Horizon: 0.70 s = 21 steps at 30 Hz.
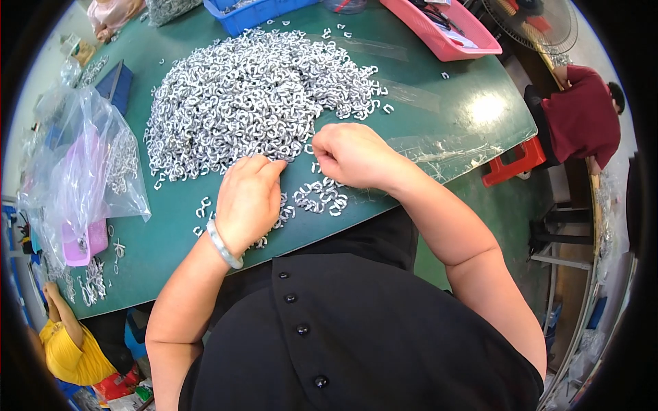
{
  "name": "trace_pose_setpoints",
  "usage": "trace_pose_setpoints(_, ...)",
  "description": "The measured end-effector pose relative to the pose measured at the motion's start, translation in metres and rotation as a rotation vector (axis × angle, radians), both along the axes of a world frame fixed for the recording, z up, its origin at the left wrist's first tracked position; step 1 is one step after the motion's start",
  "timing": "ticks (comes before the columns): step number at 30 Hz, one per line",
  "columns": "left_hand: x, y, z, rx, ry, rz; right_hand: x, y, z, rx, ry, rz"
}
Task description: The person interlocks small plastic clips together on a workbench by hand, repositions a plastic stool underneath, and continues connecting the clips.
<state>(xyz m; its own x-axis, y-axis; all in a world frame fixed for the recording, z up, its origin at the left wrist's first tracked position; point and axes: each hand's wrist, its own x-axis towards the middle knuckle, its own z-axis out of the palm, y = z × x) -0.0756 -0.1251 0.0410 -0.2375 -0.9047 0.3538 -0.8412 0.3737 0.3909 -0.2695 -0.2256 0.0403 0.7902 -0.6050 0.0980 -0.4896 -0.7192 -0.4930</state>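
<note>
A large heap of small silvery C-shaped metal links [240, 103] lies on the green table. My left hand [248, 198], with a pale bangle [225, 246] at the wrist, rests at the heap's near edge. Its fingers are drawn together and bent down, and whatever is between them is hidden. To its right, my right hand [353, 156] is curled closed by the heap's near right edge, its thumb tucked in. I cannot make out what it holds. A small cluster of loose links [321, 197] lies between the hands, nearer to me, and more lie partly under the left hand.
On the left, a clear plastic bag [96, 157] partly covers a purple tray [86, 243]. A blue bin [257, 15] and a pink basket [445, 31] stand at the far side. One person in yellow [75, 353] is at left, another in dark red [579, 113] at right, near a red stool [514, 164].
</note>
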Motion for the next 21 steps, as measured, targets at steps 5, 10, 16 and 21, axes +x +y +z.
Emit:
trace_pose_setpoints(5,-0.002,-0.001,-0.001,-0.012,-0.045,-0.006,0.006,0.000,-0.005,-0.138,-0.137,-0.017)
trace_pose_setpoints(10,-0.003,0.000,0.000,-0.018,-0.071,-0.005,0.002,-0.003,0.006,-0.037,0.027,0.140)
trace_pose_setpoints(16,-0.001,0.002,0.000,0.037,-0.045,-0.050,0.004,0.000,-0.001,-0.128,-0.082,0.061)
trace_pose_setpoints(21,0.000,0.002,0.002,-0.007,-0.002,-0.028,-0.002,-0.002,0.008,-0.050,-0.011,0.027)
